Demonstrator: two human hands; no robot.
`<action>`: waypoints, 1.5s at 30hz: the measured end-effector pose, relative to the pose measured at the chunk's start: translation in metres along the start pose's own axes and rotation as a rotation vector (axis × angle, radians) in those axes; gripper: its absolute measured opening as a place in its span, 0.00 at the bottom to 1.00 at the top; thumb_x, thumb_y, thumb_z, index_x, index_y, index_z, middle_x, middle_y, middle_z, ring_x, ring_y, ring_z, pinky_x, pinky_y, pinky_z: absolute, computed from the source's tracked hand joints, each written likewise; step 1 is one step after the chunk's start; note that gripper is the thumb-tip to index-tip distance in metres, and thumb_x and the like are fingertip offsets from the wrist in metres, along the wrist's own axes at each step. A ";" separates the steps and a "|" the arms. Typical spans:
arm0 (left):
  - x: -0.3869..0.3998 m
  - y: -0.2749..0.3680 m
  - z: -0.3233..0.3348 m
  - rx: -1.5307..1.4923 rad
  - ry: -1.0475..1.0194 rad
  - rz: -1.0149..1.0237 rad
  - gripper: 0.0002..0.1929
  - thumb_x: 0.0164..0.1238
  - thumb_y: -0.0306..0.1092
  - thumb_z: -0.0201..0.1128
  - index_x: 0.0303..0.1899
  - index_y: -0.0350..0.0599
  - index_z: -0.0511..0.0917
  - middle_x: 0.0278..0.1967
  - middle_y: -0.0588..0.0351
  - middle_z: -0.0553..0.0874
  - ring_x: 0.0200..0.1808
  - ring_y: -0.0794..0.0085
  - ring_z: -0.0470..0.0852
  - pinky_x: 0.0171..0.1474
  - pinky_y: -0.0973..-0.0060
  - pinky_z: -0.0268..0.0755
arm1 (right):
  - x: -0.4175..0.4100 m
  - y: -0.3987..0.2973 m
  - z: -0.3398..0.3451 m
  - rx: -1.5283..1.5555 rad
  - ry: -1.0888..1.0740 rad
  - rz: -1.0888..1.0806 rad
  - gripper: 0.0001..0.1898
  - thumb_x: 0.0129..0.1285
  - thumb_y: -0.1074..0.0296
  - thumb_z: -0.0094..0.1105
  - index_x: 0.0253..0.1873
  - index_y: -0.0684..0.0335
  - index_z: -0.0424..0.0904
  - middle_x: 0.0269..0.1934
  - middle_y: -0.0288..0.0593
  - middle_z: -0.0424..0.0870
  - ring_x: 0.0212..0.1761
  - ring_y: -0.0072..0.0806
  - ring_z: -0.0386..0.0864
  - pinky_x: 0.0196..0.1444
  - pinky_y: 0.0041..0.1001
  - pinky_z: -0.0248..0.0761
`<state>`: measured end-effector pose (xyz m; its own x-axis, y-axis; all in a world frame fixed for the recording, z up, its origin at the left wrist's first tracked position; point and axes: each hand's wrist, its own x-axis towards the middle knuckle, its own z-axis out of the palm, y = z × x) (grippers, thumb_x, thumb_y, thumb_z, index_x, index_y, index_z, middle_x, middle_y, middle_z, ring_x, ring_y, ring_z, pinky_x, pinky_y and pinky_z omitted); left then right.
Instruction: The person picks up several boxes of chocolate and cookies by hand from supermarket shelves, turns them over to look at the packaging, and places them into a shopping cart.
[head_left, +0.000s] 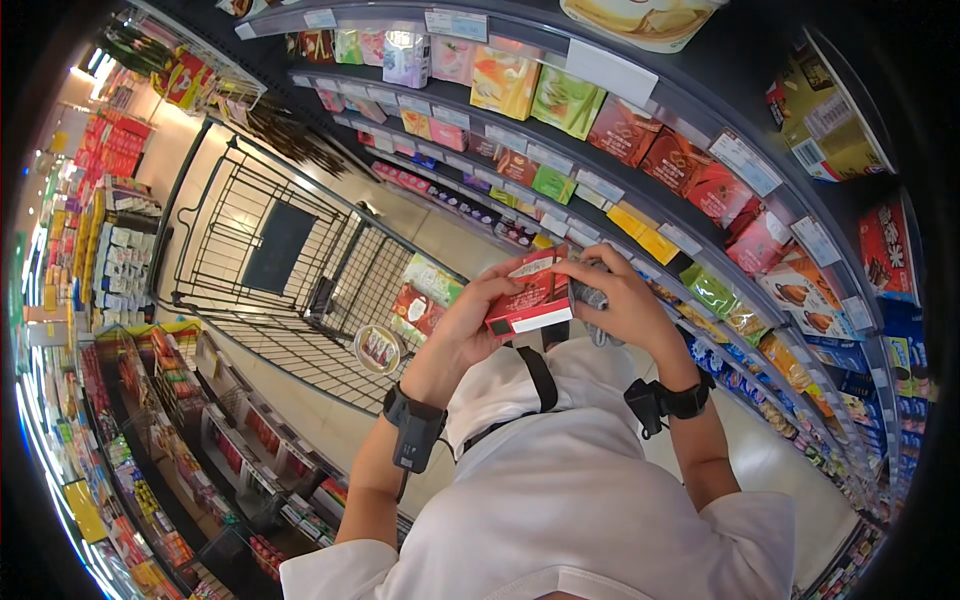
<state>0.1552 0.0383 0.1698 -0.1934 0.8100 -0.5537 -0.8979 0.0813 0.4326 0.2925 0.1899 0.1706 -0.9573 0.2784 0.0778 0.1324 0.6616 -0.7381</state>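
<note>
A small red cardboard box (529, 291) with printed text and a white end panel is in front of my body, tilted. My left hand (471, 319) grips it from the left side, thumb across its front. At its upper right edge, the fingers of my right hand (626, 296) hold the box too. Grey knitted fabric (597, 298) is bunched beneath my right hand; its full shape is hidden. Beyond my left hand, a wire shopping cart (300, 341) contains a brown packet (417, 307), a green-and-white packet (433, 279) and a round lidded tub (378, 350).
A curved-looking store shelf (675, 225) with boxed and bagged snacks and price tags runs along the front and right. Packed display racks (187, 420) stand to the left beyond the cart. Tiled floor (315, 394) shows beneath the cart.
</note>
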 end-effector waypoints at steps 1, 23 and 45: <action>-0.001 0.000 0.000 -0.026 0.020 -0.002 0.23 0.59 0.24 0.46 0.58 0.36 0.56 0.47 0.45 0.75 0.42 0.65 0.81 0.40 0.73 0.79 | 0.001 0.000 0.000 -0.001 -0.005 -0.002 0.24 0.46 0.66 0.64 0.52 0.46 0.74 0.40 0.42 0.69 0.45 0.37 0.71 0.48 0.33 0.64; -0.015 -0.026 -0.008 -0.119 -0.061 0.039 0.36 0.50 0.15 0.54 0.63 0.48 0.53 0.52 0.51 0.72 0.51 0.68 0.75 0.53 0.70 0.71 | 0.049 0.003 0.015 -0.005 0.220 -0.211 0.18 0.46 0.73 0.61 0.46 0.59 0.74 0.44 0.42 0.72 0.49 0.39 0.70 0.53 0.34 0.61; -0.013 -0.078 -0.006 0.163 0.145 0.142 0.47 0.32 0.11 0.49 0.65 0.52 0.53 0.50 0.53 0.75 0.48 0.72 0.75 0.47 0.78 0.69 | 0.058 0.050 -0.001 0.299 -0.278 -0.093 0.13 0.50 0.75 0.54 0.43 0.68 0.74 0.40 0.46 0.76 0.47 0.34 0.73 0.52 0.26 0.62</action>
<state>0.2255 0.0179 0.1390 -0.3778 0.7294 -0.5703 -0.7846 0.0747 0.6154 0.2439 0.2396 0.1384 -1.0000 0.0010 -0.0008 0.0011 0.4323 -0.9017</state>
